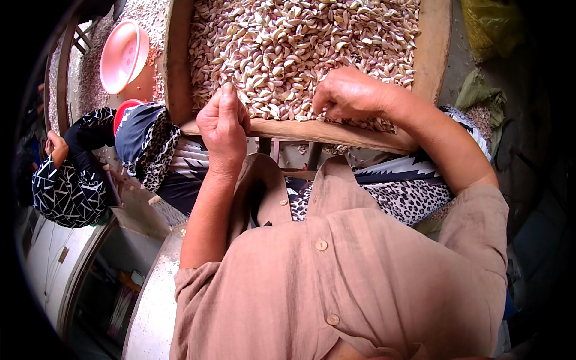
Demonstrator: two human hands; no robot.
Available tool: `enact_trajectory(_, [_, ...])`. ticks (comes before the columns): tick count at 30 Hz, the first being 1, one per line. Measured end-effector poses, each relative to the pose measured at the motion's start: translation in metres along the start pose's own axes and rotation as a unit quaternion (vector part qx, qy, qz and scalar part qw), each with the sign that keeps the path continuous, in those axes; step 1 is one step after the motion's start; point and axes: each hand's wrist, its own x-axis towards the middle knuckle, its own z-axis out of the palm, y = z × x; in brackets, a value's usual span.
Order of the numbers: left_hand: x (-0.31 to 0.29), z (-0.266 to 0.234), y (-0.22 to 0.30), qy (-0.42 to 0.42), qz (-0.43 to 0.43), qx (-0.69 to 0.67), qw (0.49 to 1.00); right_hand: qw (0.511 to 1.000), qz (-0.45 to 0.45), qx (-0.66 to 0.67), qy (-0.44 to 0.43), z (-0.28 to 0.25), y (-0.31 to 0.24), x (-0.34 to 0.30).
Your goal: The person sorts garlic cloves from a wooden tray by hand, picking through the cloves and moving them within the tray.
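Loose garlic cloves (300, 42), white with pinkish-purple skins, cover the bottom of a wooden tray (354, 135) in front of me. My left hand (223, 123) is closed just over the tray's near left edge, thumb on top. Whatever those fingers hold is hidden from this side. At the near right part of the tray, my right hand (349, 93) bends down onto the cloves with its fingers curled together. Its fingertips are tucked underneath, so I cannot make out what is between them.
A pink plastic basin (124, 57) stands to the left, with a red one (125, 111) partly covered below it. Another person in a black-and-white patterned top (72, 192) sits at far left. A yellow sack (492, 27) lies at the upper right.
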Motion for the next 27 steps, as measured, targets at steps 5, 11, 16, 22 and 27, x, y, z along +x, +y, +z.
enact_trajectory(5, [-0.002, 0.001, -0.001, -0.016, 0.014, 0.002, 1.0, 0.996, 0.019, -0.064, -0.06, 0.01, 0.0, 0.008])
enact_trajectory(11, [-0.001, 0.003, -0.002, -0.025, 0.017, 0.012, 0.999, 0.998, 0.019, -0.042, -0.044, 0.014, 0.001, 0.01])
enact_trajectory(16, [0.001, 0.0, -0.002, -0.022, 0.014, 0.005, 1.0, 0.997, 0.041, 0.061, 0.026, -0.001, 0.015, 0.005])
enact_trajectory(22, [0.003, 0.0, -0.002, -0.032, 0.002, 0.011, 0.999, 0.979, 0.012, 0.193, 0.059, -0.024, 0.021, -0.012])
enact_trajectory(27, [0.003, 0.008, 0.004, -0.037, -0.083, -0.048, 0.995, 0.953, 0.066, 0.294, 0.024, -0.042, 0.02, -0.02])
